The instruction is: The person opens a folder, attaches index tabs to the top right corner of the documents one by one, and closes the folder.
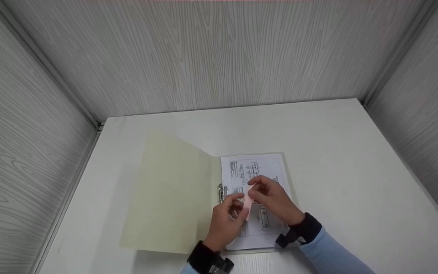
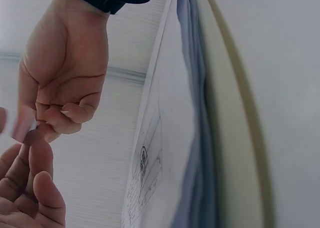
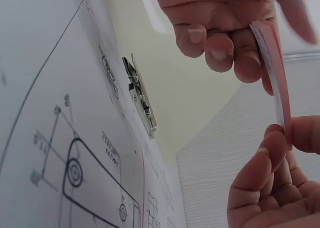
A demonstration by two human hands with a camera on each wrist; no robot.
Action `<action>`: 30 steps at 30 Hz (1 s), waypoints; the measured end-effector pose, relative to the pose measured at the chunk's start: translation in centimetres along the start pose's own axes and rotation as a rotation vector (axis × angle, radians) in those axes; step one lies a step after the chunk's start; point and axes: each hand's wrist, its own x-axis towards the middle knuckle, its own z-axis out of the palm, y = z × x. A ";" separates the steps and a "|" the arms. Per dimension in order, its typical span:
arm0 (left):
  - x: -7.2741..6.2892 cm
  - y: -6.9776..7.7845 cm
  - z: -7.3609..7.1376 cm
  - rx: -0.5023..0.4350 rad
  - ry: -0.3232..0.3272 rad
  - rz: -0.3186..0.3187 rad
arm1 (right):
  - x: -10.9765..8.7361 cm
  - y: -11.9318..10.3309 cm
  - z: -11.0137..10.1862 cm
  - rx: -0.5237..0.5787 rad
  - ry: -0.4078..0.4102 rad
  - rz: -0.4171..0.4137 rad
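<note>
A narrow pink strip, like a slim pad of sticky notes (image 1: 247,203), is held between both hands above an open folder's papers. My left hand (image 1: 224,226) holds its near end, fingers curled beside it. At the far end, the thumb and index finger of my right hand (image 1: 278,201) pinch it. In the right wrist view the pad (image 3: 280,86) shows a pale layered side and a pink side. Below lie sheets with technical drawings (image 1: 255,232). A metal clip (image 3: 140,97) sits along the folder's spine, left of the sheets.
The pale yellow folder cover (image 1: 173,194) stands tilted up at the left. Under everything is a white table (image 1: 340,163), with wood-grain panels (image 1: 219,57) behind it and at both sides. Both wrists wear black bands with small cameras.
</note>
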 end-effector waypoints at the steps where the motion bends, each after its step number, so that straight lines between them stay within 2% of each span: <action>1: 0.1 -0.1 0.0 -0.002 0.012 0.000 | -0.1 -0.3 0.2 0.011 -0.028 -0.009; 5: 0.1 -0.2 -0.1 -0.048 0.073 -0.019 | -0.4 -0.8 0.8 0.049 -0.169 -0.008; 9: 0.0 -0.2 -0.2 -0.124 0.124 -0.054 | -0.1 0.7 1.2 -0.008 -0.251 -0.022; 14: -0.1 -0.3 -0.2 -0.114 0.174 -0.098 | 0.3 2.5 1.3 -0.065 -0.276 -0.048; 18: -0.2 -0.3 -0.2 -0.102 0.207 -0.160 | 0.3 2.6 1.2 -0.089 -0.286 -0.051; 21: -0.2 -0.3 -0.2 -0.108 0.202 -0.180 | 0.3 2.5 1.0 -0.092 -0.264 -0.015; 25: -0.2 -0.5 0.0 -0.066 0.184 -0.133 | 0.3 2.3 0.6 -0.084 -0.219 0.002; 30: -0.3 -1.1 0.3 0.037 0.120 0.035 | 0.4 2.2 0.2 -0.087 -0.187 -0.033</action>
